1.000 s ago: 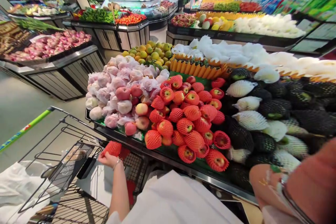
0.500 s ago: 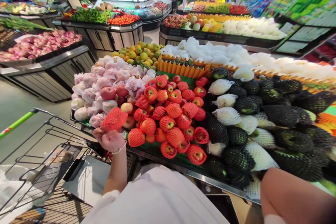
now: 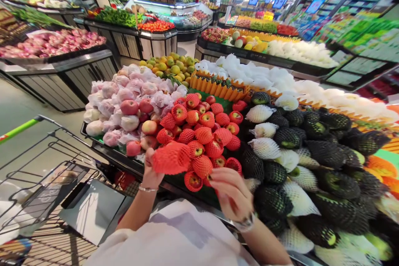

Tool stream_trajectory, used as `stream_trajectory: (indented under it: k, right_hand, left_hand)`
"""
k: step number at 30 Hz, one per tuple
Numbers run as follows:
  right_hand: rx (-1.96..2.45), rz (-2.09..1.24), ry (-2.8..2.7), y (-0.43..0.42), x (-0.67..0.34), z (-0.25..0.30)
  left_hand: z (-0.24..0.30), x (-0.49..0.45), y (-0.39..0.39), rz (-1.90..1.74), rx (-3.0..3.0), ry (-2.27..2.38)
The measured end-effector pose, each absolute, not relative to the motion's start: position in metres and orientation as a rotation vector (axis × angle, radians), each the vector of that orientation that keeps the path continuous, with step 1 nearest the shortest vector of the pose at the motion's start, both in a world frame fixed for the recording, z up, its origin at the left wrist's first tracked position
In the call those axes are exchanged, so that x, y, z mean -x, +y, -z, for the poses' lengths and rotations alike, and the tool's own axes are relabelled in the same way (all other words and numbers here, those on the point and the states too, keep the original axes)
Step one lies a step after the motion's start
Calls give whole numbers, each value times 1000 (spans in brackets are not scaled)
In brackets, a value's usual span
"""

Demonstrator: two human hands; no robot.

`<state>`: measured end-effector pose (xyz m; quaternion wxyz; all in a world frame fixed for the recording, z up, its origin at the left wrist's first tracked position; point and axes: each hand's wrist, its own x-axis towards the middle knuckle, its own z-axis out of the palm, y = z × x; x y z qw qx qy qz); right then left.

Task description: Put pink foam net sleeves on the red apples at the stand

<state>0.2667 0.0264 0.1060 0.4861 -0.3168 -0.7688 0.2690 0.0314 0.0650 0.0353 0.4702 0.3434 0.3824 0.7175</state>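
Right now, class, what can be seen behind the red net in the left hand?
Beyond the red net, netted apples show, with bare apples toward the picture's left. Whatever the net and left hand directly cover cannot be seen.

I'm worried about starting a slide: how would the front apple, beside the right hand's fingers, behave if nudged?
The front apple would probably roll, since it looks rounded. Its red net may add some grip and cushioning, as it wraps the sides. Apples behind might shift too, being piled close against it.
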Motion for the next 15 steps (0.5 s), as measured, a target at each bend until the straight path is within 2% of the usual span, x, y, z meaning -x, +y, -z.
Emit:
stream_trajectory:
  k: [4, 11, 15]
  right_hand:
    - [732, -606, -1874, 36, -239, -80]
    - [847, -1130, -1695, 47, -242, -36]
    - [1012, -1004, -1522, 46, -257, -22]
  left_hand:
    - [-26, -52, 41, -1554, -1049, 800]
    - [-21, -69, 35, -1317, -1281, 782]
    - [-26, -79, 40, -1145, -1563, 852]
